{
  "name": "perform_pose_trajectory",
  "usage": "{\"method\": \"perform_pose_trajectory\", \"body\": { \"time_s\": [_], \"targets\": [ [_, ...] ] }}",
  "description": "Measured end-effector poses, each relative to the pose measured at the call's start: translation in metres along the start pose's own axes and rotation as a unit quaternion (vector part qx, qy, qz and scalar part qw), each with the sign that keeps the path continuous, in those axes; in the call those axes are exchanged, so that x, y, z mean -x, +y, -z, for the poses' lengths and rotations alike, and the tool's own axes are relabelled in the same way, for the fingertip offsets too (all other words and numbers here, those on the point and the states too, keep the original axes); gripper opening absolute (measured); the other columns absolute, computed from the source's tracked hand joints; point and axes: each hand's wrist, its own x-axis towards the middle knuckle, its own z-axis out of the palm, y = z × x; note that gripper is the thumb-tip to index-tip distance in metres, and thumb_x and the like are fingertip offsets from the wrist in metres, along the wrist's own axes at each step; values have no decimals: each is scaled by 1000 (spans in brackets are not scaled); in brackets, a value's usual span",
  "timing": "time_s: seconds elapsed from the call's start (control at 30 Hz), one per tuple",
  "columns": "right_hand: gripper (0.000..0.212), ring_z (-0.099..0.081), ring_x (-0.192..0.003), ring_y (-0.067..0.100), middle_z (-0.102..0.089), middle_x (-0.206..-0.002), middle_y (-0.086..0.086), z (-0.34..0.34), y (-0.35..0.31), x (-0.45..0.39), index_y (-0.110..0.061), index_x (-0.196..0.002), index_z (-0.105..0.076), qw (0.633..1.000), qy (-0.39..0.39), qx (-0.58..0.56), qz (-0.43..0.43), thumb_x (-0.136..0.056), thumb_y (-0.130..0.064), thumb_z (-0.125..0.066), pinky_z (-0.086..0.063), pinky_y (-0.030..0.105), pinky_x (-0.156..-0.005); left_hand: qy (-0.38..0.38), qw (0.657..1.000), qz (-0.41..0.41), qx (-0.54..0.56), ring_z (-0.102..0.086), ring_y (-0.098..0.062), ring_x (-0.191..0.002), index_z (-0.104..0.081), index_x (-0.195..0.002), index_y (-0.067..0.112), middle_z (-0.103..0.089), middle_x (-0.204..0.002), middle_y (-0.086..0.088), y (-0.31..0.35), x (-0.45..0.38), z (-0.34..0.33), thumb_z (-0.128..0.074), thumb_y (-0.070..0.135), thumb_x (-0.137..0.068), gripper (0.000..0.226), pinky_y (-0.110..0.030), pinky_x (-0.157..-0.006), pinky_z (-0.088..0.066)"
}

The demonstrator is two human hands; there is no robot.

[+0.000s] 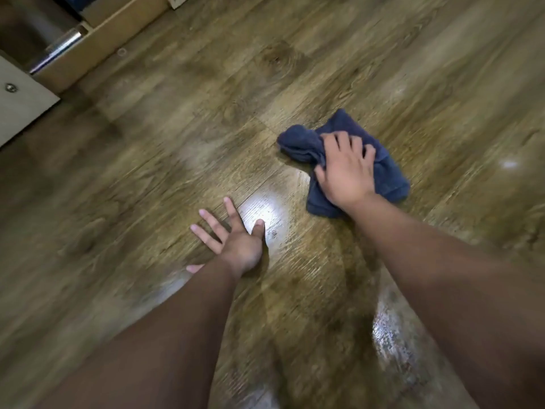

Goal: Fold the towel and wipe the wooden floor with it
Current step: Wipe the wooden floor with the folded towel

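A dark blue towel (298, 141), bunched and folded over, lies on the wooden floor (177, 128) right of centre. My right hand (346, 169) lies on top of it, fingers curled into the cloth and gripping it against the floor. My left hand (233, 240) rests flat on the bare floor to the lower left of the towel, fingers spread and straight, holding nothing. Both forearms reach in from the bottom edge. The frame is blurred by motion.
Bright glare patches shine on the floorboards (265, 211) between my hands and near my right forearm. At the upper left stands pale wooden furniture (97, 45) with a metal rail (59, 48) and a white panel (17, 107) with a round screw head.
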Motion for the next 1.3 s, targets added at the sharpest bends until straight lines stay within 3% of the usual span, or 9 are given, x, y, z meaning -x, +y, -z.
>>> {"method": "perform_pose_trajectory", "body": {
  "time_s": [0.13,0.27,0.43,0.53,0.67,0.83,0.93,1.07,1.3],
  "targets": [
    [51,-45,-124,31,-53,-133,5,0,-9,18,-20,-135,-50,998,38,-35,-25,-86,-30,-59,-30,48,-105,-9,1000,9,3,64,-20,-106,54,-98,68,71,-117,13,3,2,0,-29,77,-90,84,-81,-102,10],
    [54,-45,-129,29,-55,-133,3,7,-30,82,-20,-134,-53,999,32,-33,6,-81,-32,-60,-32,49,-109,-11,1000,18,6,55,-31,-129,43,-130,57,60,-141,3,8,5,-1,-27,75,-92,81,-80,-104,7],
    [63,-43,-136,31,-54,-140,4,7,-54,175,-18,-138,-53,997,-24,-59,46,-79,-34,-67,-25,50,-115,25,1000,8,-15,38,-40,-142,31,-147,47,44,-155,-8,8,4,-1,-37,49,-101,82,-76,-109,5],
    [64,-47,-130,31,-56,-138,3,9,-33,194,-18,-137,-53,995,-26,-44,90,-77,-38,-64,-27,47,-106,-8,1000,18,12,48,-36,-136,35,-142,52,55,-147,-3,7,4,1,-31,70,-96,83,-79,-106,8],
    [57,-49,-111,31,-57,-130,3,13,-8,175,-23,-136,-53,984,-15,19,175,-82,-43,-53,-33,45,-89,-23,999,11,25,50,-33,-134,35,-139,56,57,-145,1,7,4,3,-31,68,-97,79,-80,-104,9],
    [62,-44,-114,34,-52,-131,7,6,-19,149,-26,-140,-48,998,-24,19,46,-82,-42,-60,-30,51,-96,18,995,-23,92,33,-22,-147,9,-149,61,37,-159,7,-2,29,18,-36,21,-95,81,-77,-103,12],
    [60,-42,-117,32,-51,-132,6,2,-18,141,-26,-140,-46,999,-14,18,31,-83,-44,-55,-30,50,-97,74,994,59,57,36,-23,-145,18,-151,53,43,-156,2,-59,44,32,-54,47,-95,91,-74,-109,11],
    [59,-42,-119,34,-49,-134,7,-6,-26,127,-27,-141,-45,998,22,-6,-67,-84,-43,-54,-29,51,-99,14,993,100,54,41,-19,-143,27,-145,56,49,-152,4,-131,65,36,-40,88,-78,99,-75,-109,11],
    [60,-44,-120,38,-48,-136,9,-11,-55,98,-28,-143,-43,980,40,2,-192,-87,-39,-61,-31,53,-98,16,997,75,12,43,-18,-142,32,-141,58,51,-150,5,-139,56,30,-35,86,-81,94,-82,-99,9]
  ]
}}
